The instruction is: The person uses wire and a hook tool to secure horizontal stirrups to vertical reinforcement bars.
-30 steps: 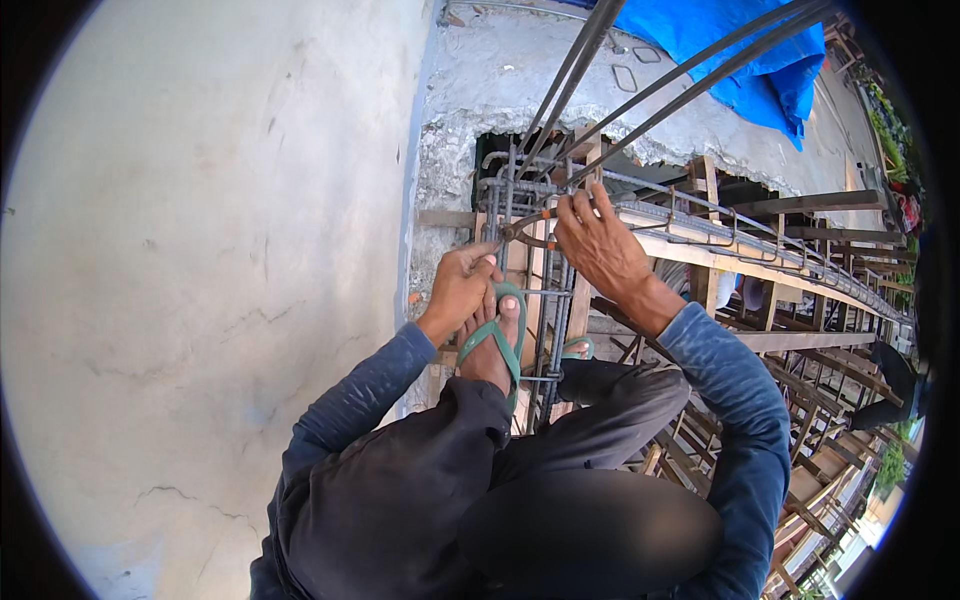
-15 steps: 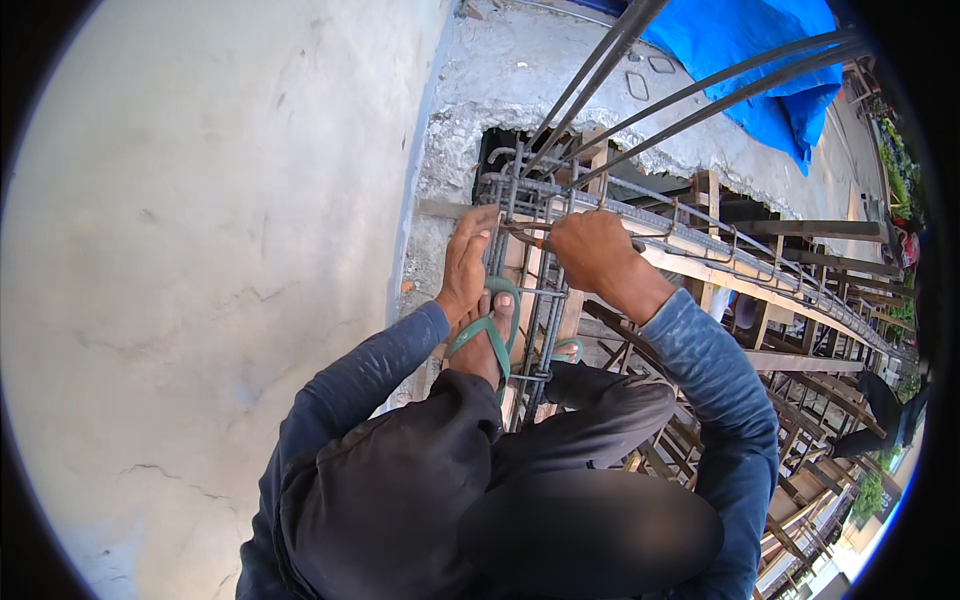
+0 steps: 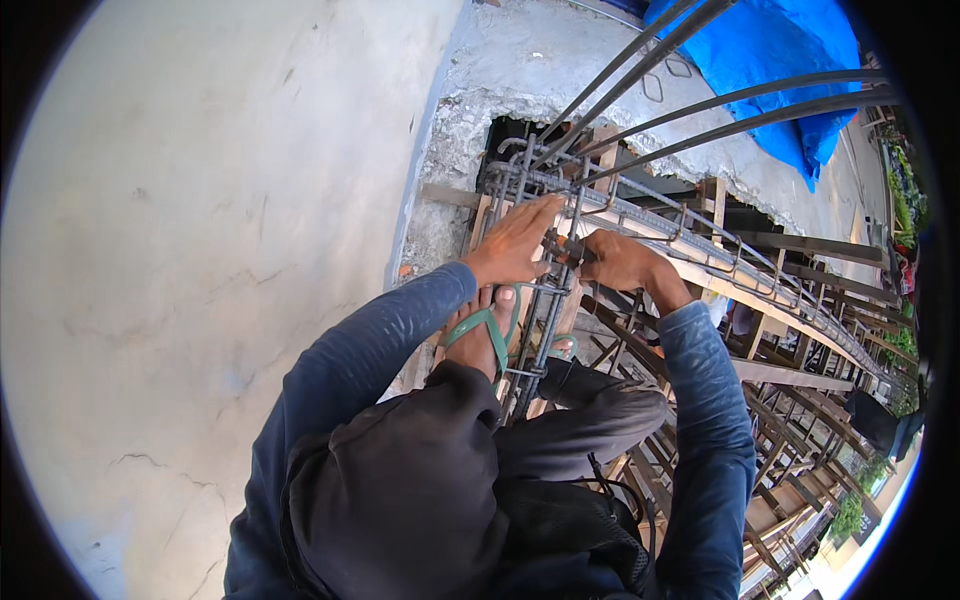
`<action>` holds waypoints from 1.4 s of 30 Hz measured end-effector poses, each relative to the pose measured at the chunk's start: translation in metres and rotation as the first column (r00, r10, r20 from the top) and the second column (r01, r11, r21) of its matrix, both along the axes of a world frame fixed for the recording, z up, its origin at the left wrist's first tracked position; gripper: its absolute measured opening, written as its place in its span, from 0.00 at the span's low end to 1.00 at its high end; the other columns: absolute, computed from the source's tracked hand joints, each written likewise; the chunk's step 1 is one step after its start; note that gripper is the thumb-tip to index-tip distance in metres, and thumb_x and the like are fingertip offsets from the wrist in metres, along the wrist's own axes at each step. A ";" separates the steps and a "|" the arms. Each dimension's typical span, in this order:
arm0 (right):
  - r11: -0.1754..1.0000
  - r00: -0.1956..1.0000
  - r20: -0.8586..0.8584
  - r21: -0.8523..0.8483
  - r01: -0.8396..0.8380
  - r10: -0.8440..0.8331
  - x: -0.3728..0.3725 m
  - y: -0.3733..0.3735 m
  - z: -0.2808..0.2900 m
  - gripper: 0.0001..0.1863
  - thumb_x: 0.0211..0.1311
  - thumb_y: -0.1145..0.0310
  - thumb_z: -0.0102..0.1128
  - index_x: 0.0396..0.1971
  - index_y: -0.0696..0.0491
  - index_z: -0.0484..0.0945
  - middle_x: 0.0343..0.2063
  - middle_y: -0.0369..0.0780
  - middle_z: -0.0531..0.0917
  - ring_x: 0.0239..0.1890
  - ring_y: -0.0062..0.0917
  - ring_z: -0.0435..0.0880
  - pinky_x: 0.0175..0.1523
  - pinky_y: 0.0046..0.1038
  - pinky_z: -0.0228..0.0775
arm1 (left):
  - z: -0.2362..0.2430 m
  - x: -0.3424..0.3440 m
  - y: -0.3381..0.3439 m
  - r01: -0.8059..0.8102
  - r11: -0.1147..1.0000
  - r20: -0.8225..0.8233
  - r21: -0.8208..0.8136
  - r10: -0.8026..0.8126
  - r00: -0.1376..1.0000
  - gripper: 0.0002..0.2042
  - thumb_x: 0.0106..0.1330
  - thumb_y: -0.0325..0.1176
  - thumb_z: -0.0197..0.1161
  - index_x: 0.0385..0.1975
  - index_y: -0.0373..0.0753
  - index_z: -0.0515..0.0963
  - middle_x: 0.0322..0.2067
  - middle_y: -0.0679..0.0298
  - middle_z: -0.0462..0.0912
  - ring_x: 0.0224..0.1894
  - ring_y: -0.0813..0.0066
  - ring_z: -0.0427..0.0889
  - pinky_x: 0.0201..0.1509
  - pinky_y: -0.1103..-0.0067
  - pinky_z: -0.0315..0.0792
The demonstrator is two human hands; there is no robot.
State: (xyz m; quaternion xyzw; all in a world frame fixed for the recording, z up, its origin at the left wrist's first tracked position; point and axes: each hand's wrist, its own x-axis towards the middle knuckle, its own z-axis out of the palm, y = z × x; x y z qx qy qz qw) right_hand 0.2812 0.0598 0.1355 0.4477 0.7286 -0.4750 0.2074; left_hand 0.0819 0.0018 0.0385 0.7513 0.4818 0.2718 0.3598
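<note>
My right hand [image 3: 622,262] is closed on pliers [image 3: 566,248] with orange on their handles. Their head lies against the steel bars, though the exact spot they grip is too small to make out. My left hand [image 3: 512,245] reaches over the rebar cage [image 3: 548,335] with fingers stretched out, close beside the pliers. Bent stirrups cross the long bars of this cage, which runs under both hands. Directly below my left hand is my foot in a green flip-flop [image 3: 492,338], set on the formwork beside the bars.
A cracked plaster wall [image 3: 220,260] rises along the left. Long dark rebars [image 3: 735,140] slant to the upper right, before a blue tarp [image 3: 765,75] and a broken concrete slab [image 3: 535,65]. Another cage [image 3: 760,270] extends right above timber scaffolding [image 3: 790,430]. Someone in dark clothing [image 3: 875,420] is at far right.
My left hand has moved right, across the bars and nearer the pliers. My right hand has dropped slightly toward me and turned, bringing the orange handles into view.
</note>
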 end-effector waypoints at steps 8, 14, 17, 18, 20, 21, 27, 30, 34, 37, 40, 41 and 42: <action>0.966 0.978 -0.113 0.171 0.192 -0.174 0.005 -0.051 -0.029 0.14 0.55 0.65 0.65 0.35 0.62 0.82 0.30 0.58 0.82 0.37 0.54 0.81 0.44 0.45 0.72 | -0.020 0.030 -0.003 0.074 0.962 -0.097 0.264 -0.050 0.994 0.40 0.47 0.30 0.74 0.62 0.37 0.60 0.56 0.44 0.67 0.58 0.45 0.71 0.61 0.61 0.65; 0.947 0.945 -0.088 0.044 0.319 -0.314 0.011 -0.058 -0.034 0.20 0.54 0.60 0.69 0.31 0.64 0.80 0.28 0.58 0.81 0.37 0.53 0.82 0.42 0.46 0.71 | -0.037 0.029 -0.008 0.208 0.899 -0.116 0.386 -0.176 0.977 0.23 0.52 0.30 0.67 0.48 0.39 0.67 0.39 0.57 0.76 0.45 0.55 0.76 0.49 0.62 0.67; 0.931 0.959 -0.116 0.235 0.278 -0.257 0.020 -0.077 -0.022 0.23 0.56 0.55 0.69 0.32 0.65 0.79 0.27 0.59 0.81 0.37 0.55 0.82 0.42 0.47 0.71 | -0.033 0.030 -0.007 0.318 0.869 -0.269 0.380 -0.224 0.937 0.14 0.57 0.28 0.58 0.43 0.39 0.68 0.39 0.58 0.75 0.45 0.58 0.76 0.50 0.64 0.66; 0.933 0.959 -0.114 0.229 0.278 -0.258 0.020 -0.079 -0.026 0.23 0.56 0.55 0.69 0.32 0.65 0.79 0.27 0.59 0.81 0.37 0.55 0.82 0.42 0.47 0.71 | -0.034 0.030 -0.009 0.317 0.871 -0.267 0.375 -0.226 0.937 0.14 0.57 0.28 0.58 0.43 0.39 0.68 0.39 0.58 0.75 0.45 0.58 0.76 0.50 0.64 0.66; 0.918 0.956 -0.087 0.269 0.293 -0.280 0.022 -0.082 -0.035 0.22 0.57 0.57 0.68 0.31 0.66 0.79 0.27 0.59 0.81 0.37 0.55 0.82 0.42 0.47 0.71 | -0.031 0.029 -0.010 0.327 0.831 -0.306 0.451 -0.200 0.931 0.15 0.58 0.28 0.58 0.44 0.39 0.68 0.44 0.57 0.74 0.45 0.58 0.76 0.51 0.63 0.65; 0.913 0.953 -0.083 0.273 0.304 -0.292 0.019 -0.083 -0.030 0.21 0.57 0.59 0.68 0.30 0.66 0.79 0.28 0.60 0.81 0.37 0.56 0.81 0.42 0.47 0.72 | -0.027 0.028 -0.013 0.351 0.858 -0.309 0.375 -0.241 0.920 0.17 0.57 0.26 0.59 0.47 0.38 0.67 0.50 0.53 0.72 0.49 0.56 0.75 0.55 0.61 0.64; 0.880 0.942 -0.163 0.338 0.333 -0.294 0.029 -0.098 -0.063 0.18 0.56 0.63 0.68 0.28 0.66 0.79 0.27 0.59 0.81 0.36 0.55 0.82 0.42 0.47 0.73 | -0.008 0.029 -0.041 0.263 0.829 -0.053 0.493 -0.274 0.960 0.23 0.59 0.23 0.59 0.55 0.38 0.63 0.56 0.44 0.68 0.57 0.44 0.71 0.64 0.52 0.63; 0.876 0.945 -0.204 0.366 0.315 -0.255 0.034 -0.098 -0.066 0.18 0.54 0.64 0.68 0.28 0.67 0.79 0.27 0.59 0.81 0.36 0.55 0.82 0.42 0.48 0.74 | 0.002 0.035 -0.052 0.200 0.822 0.097 0.533 -0.294 0.951 0.20 0.64 0.24 0.59 0.54 0.40 0.61 0.60 0.44 0.66 0.62 0.41 0.68 0.64 0.50 0.66; 0.867 0.926 -0.266 0.353 0.353 -0.269 0.033 -0.099 -0.064 0.18 0.52 0.63 0.69 0.28 0.67 0.79 0.27 0.59 0.81 0.36 0.54 0.82 0.42 0.47 0.74 | 0.012 0.024 -0.068 0.322 0.800 0.124 0.507 -0.437 0.891 0.21 0.65 0.23 0.57 0.55 0.48 0.61 0.67 0.45 0.58 0.68 0.41 0.63 0.69 0.53 0.63; 0.888 0.942 -0.089 0.317 0.334 -0.323 0.026 -0.096 -0.050 0.18 0.52 0.63 0.70 0.28 0.66 0.79 0.27 0.59 0.81 0.36 0.54 0.82 0.43 0.46 0.74 | 0.015 -0.014 -0.078 0.445 0.759 -0.076 0.476 -0.468 0.880 0.21 0.67 0.27 0.56 0.57 0.52 0.61 0.70 0.47 0.55 0.69 0.44 0.61 0.70 0.56 0.61; 0.896 0.948 -0.081 0.308 0.318 -0.308 0.025 -0.095 -0.051 0.18 0.52 0.62 0.70 0.29 0.65 0.80 0.27 0.59 0.81 0.36 0.54 0.83 0.43 0.47 0.74 | 0.018 -0.059 -0.092 0.526 0.767 -0.250 0.368 -0.463 0.850 0.26 0.65 0.28 0.58 0.60 0.55 0.59 0.70 0.47 0.55 0.69 0.46 0.61 0.70 0.56 0.61; 0.890 0.942 -0.094 0.311 0.334 -0.321 0.025 -0.096 -0.049 0.19 0.53 0.61 0.70 0.29 0.65 0.80 0.27 0.58 0.81 0.36 0.54 0.83 0.44 0.47 0.73 | 0.020 -0.066 -0.094 0.537 0.801 -0.273 0.263 -0.472 0.838 0.32 0.61 0.24 0.61 0.62 0.56 0.56 0.70 0.45 0.55 0.69 0.45 0.62 0.70 0.54 0.61; 0.888 0.941 -0.096 0.313 0.338 -0.325 0.026 -0.096 -0.050 0.19 0.53 0.61 0.70 0.29 0.65 0.80 0.27 0.58 0.81 0.36 0.54 0.83 0.44 0.47 0.73 | 0.014 -0.065 -0.092 0.541 0.798 -0.276 0.265 -0.475 0.836 0.32 0.61 0.24 0.61 0.62 0.56 0.56 0.70 0.45 0.55 0.69 0.45 0.62 0.70 0.54 0.61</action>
